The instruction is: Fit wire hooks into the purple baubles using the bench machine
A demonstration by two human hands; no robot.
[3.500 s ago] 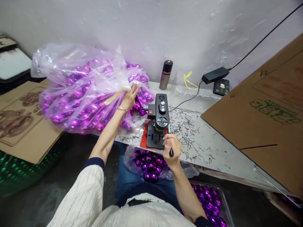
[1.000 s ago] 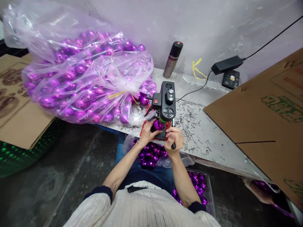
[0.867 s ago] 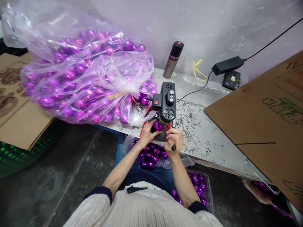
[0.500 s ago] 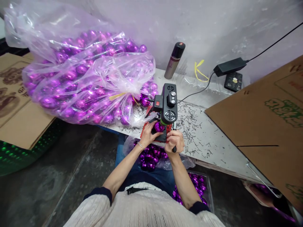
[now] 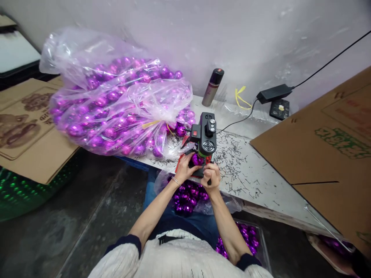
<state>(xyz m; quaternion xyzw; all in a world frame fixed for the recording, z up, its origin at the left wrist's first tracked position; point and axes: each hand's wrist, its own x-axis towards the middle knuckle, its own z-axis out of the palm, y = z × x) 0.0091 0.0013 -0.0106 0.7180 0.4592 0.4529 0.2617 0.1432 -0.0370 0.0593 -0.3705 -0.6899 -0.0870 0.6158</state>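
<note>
1 shiny purple faceted ball (image 5: 197,159) was pinched between thumb and fingers of the left hand (image 5: 184,169), beneath the overhanging end of the black round-vented machine (image 5: 208,133) on the pale tabletop (image 5: 271,187); the machine's black-handled lever (image 5: 209,182) was gripped by the curled right hand (image 5: 212,176).

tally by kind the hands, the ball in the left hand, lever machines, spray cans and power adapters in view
Hands, left hand and right hand: 2
Purple ball in the grasp: 1
Lever machine: 1
Spray can: 1
Power adapter: 1
Total: 6
</note>
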